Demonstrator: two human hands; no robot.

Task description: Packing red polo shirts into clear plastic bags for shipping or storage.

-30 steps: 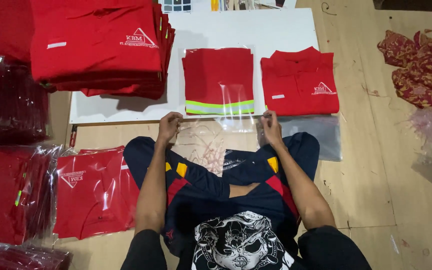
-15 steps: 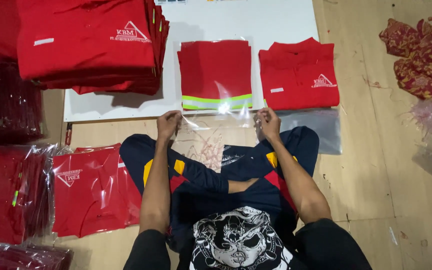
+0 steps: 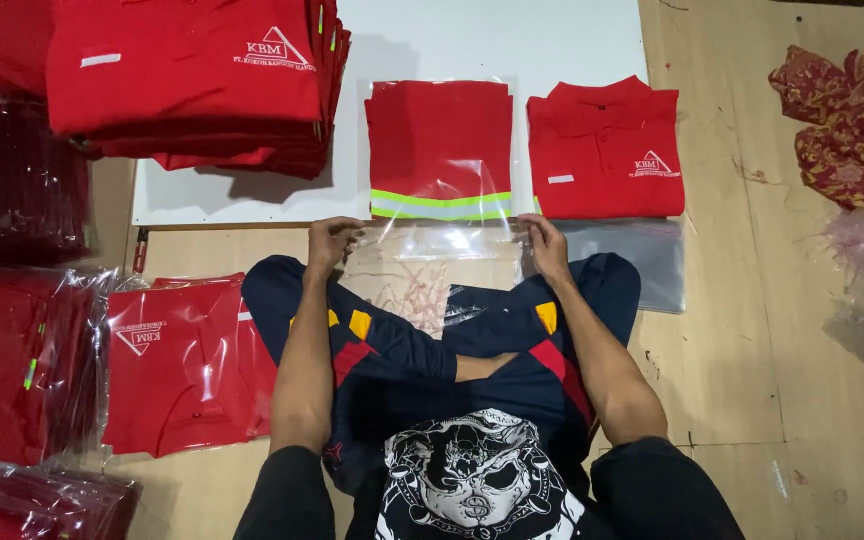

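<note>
A folded red shirt (image 3: 439, 140) with a yellow-green reflective stripe lies on a white board (image 3: 492, 40), partly inside a clear plastic bag (image 3: 442, 235). My left hand (image 3: 330, 243) pinches the bag's open end at its left corner. My right hand (image 3: 546, 245) pinches the right corner. The bag's mouth stretches between both hands, just in front of my crossed legs. A second folded red shirt (image 3: 607, 150) with a white logo lies to the right of the bagged one.
A tall stack of folded red shirts (image 3: 187, 85) sits at the back left. Bagged red shirts (image 3: 187, 360) lie to my left, with more piles (image 3: 12, 300) at the left edge. Empty clear bags (image 3: 627, 255) lie right of my knee. Patterned red cloth (image 3: 847, 120) is at the far right.
The bag has slid farther over the striped shirt, away from me. Both hands kept their grip on its corners.
</note>
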